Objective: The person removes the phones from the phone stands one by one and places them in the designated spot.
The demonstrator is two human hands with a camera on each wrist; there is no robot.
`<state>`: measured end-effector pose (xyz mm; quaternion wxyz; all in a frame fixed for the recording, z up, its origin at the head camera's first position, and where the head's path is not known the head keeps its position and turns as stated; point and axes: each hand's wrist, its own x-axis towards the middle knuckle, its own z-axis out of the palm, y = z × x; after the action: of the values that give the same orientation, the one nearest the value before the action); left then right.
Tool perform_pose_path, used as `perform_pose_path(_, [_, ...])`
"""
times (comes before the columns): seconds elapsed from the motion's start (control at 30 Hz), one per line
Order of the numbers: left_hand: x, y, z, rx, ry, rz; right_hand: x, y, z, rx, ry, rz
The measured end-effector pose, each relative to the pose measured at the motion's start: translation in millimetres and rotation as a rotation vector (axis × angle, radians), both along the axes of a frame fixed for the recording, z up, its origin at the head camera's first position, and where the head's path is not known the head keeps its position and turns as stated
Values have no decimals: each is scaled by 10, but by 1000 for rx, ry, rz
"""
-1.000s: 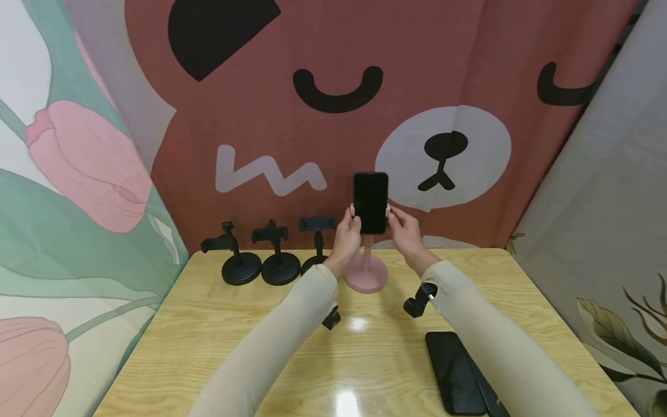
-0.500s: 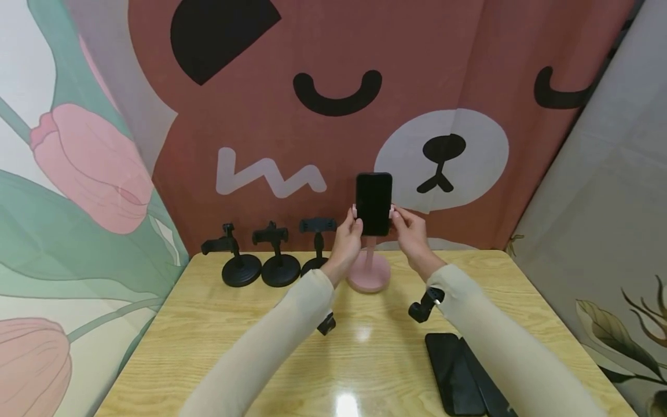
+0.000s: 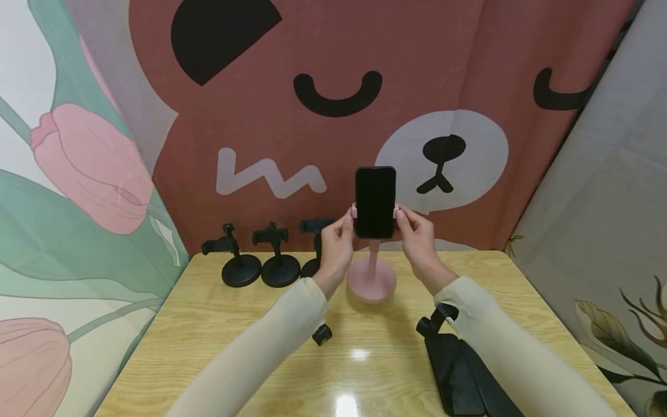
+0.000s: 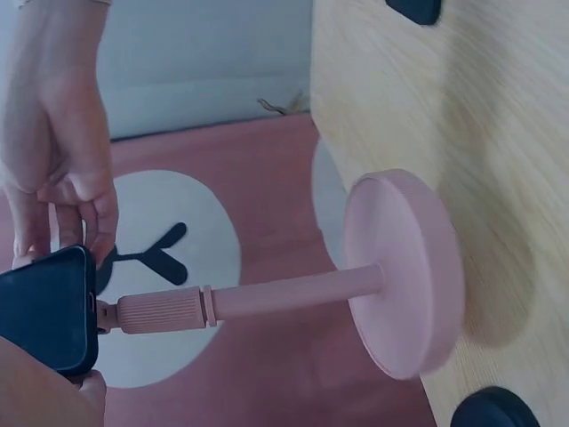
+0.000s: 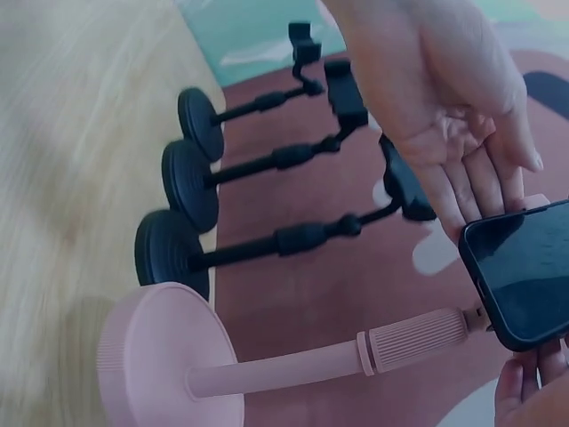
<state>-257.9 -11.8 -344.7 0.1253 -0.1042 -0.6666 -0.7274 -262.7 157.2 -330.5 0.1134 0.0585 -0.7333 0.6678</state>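
A black smartphone (image 3: 375, 202) stands upright in the clamp of a pink phone stand (image 3: 371, 281), its dark screen toward me. My left hand (image 3: 336, 248) pinches the clamp's left side between thumb and fingers. On the other side, my right hand (image 3: 420, 242) pinches the pink clamp arm at the phone's right edge. The left wrist view shows the stand's ribbed neck, thin post and round base (image 4: 404, 276), with a shadow on the tabletop beside it. Across the phone (image 5: 524, 276) in the right wrist view, the fingers of both hands meet its long edges.
Left of the pink stand, three black phone stands (image 3: 281, 270) line the back of the wooden table (image 3: 219, 347); my left hand partly covers the nearest one. Two dark phones (image 3: 458, 376) lie at the front right, partly under my right sleeve. A bear-patterned cloth (image 3: 250, 116) hangs behind.
The pink stand with its phone has come slightly nearer and to the right, and looks larger. Both hands have moved with it; the left hand now sits further out along the phone's left side.
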Motion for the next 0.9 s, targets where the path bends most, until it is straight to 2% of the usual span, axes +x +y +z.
perform_pose_path(0.3, [199,-65,107,159,-46,35,257,-76,52,-81,23,38])
perform_pose_path(0.57, [353,-219,71,251,-33,124,464,-223,20,-146,42,76])
perform_pose_path(0.7, [433,-312,38,249,-10,137,540,-276,-13,-156,39,93])
perform_pose_path(0.9, [563,-477,-40,185,8,126,680,-330,-107,-135,71,133])
